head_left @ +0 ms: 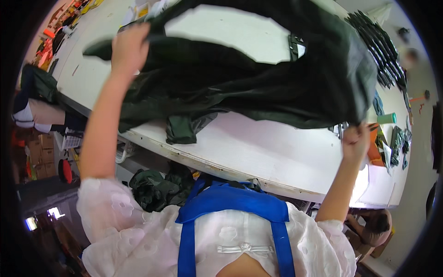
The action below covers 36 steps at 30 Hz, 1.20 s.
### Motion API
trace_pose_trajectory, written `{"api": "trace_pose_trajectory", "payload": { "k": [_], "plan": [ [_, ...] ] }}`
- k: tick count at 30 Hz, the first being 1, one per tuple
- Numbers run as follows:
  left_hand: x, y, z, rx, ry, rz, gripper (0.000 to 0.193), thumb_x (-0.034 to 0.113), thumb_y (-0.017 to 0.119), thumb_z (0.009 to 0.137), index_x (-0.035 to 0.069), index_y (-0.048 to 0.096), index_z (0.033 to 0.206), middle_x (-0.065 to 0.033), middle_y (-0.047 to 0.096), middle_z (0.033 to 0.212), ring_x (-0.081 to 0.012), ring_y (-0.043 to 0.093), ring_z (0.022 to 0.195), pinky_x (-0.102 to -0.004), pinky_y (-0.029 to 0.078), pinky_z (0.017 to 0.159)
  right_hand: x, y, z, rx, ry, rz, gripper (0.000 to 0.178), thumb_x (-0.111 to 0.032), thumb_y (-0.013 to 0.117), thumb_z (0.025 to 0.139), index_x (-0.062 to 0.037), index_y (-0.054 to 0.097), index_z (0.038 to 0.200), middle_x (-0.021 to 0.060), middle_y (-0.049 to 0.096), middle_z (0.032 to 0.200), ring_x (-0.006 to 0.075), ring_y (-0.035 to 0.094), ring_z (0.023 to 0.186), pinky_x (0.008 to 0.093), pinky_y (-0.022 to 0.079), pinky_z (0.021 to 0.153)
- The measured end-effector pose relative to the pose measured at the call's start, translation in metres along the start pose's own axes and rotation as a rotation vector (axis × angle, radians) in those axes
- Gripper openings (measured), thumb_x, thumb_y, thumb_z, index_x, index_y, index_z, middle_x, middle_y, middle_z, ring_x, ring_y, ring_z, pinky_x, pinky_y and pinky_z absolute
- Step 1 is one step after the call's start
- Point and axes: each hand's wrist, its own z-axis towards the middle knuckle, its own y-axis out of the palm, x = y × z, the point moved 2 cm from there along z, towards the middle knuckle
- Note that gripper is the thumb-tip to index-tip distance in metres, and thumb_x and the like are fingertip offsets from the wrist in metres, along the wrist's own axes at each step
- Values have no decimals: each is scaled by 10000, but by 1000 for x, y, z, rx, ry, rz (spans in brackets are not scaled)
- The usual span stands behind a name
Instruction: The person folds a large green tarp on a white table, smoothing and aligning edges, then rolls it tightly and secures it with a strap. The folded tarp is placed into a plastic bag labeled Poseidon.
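Note:
A large dark green garment [221, 85] of thin, slightly shiny cloth is spread in the air above the white table [277, 152]. It is blurred by motion, and its upper part arches so that the tabletop shows through the gap. My left hand [130, 50] is raised at the left with its fingers closed on the garment's edge. At the right my right hand [356, 141] pinches a lower corner of it, lower than the left hand. A loose dark green flap [182, 129] hangs over the table's front edge; whether it belongs to the garment I cannot tell.
Dark green cloth [159, 187] is heaped below the table's front edge. Black folded bundles [376, 46] lie overlapping at the far right. An orange box [376, 145] and a green roll [386, 118] are by my right hand. Another person [376, 226] is low at the right.

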Motion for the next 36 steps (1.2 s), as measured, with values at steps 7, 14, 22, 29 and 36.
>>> {"api": "trace_pose_trajectory", "payload": {
  "k": [7, 14, 22, 29, 36],
  "plan": [
    [75, 42, -298, -639, -468, -283, 676, 144, 725, 701, 118, 430, 1309, -145, 482, 1297, -345, 425, 1228, -487, 325, 996, 40, -218, -56, 458, 230, -1232, 282, -165, 496, 929, -23, 608, 1146, 69, 638, 935, 99, 514, 643, 246, 407, 522],
    [134, 39, -257, -532, -1468, -1809, 910, 363, 692, 803, 49, 146, 1461, -178, 357, 1430, -340, 371, 1297, -473, 369, 1033, 33, -102, 90, -215, -375, -1415, 789, -275, 773, 740, -36, 392, 1389, 177, 565, 1248, 293, 514, 1193, 371, 418, 987],
    [118, 196, -166, -192, -1632, -1618, 580, 148, 679, 806, 13, 456, 1324, -147, 537, 1270, -327, 530, 1127, -447, 449, 958, 111, -8, 81, -826, 143, -1919, 560, -347, 750, 723, -8, 588, 1138, 176, 665, 918, 339, 635, 887, 400, 485, 763],
    [44, 207, 196, -79, -450, -959, 431, 195, 700, 679, -10, 625, 1050, -118, 673, 926, -250, 630, 871, -381, 486, 818, 65, -31, 26, 54, 388, -581, 194, -210, 603, 902, -30, 603, 974, 3, 605, 766, 71, 495, 533, 219, 360, 443],
    [-35, 176, 273, 437, -852, -376, 911, 383, 730, 744, -28, 247, 1397, -243, 407, 1355, -386, 445, 1169, -433, 381, 988, 111, -40, 65, 382, 274, -76, 190, -173, 519, 954, -72, 551, 1111, 33, 595, 890, 129, 517, 528, 260, 417, 495]
  ]
}}
